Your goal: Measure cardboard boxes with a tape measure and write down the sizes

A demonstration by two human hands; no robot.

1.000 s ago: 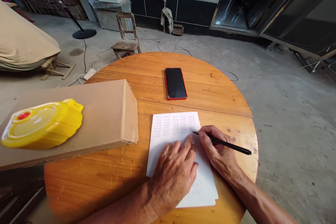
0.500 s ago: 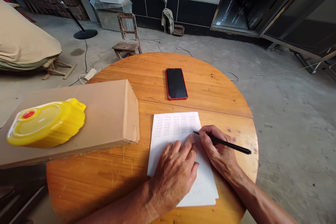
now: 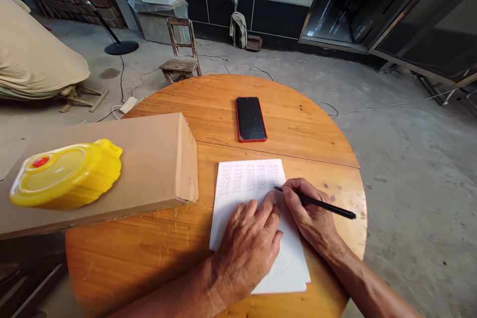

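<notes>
A white sheet of paper [image 3: 238, 198] with rows of small handwritten figures lies on the round wooden table [image 3: 238, 109]. My left hand [image 3: 248, 241] rests flat on the paper, fingers stretched out, pinning it down. My right hand [image 3: 309, 213] pinches a black pen [image 3: 324, 204], whose tip touches the paper at the right end of the written rows. A red phone [image 3: 251, 119] lies face up, screen dark, farther back on the table.
A long cardboard box [image 3: 149, 164] lies on the table's left, with a yellow lidded container [image 3: 67, 175] on top. Beyond the table stand a small wooden chair [image 3: 181, 49] and a lamp base [image 3: 121, 47]; cables trail over the concrete floor. A cloth-covered shape [image 3: 33, 64] is at far left.
The hands and pen stay almost still at the same spot on the paper. The view has shifted slightly to the left.
</notes>
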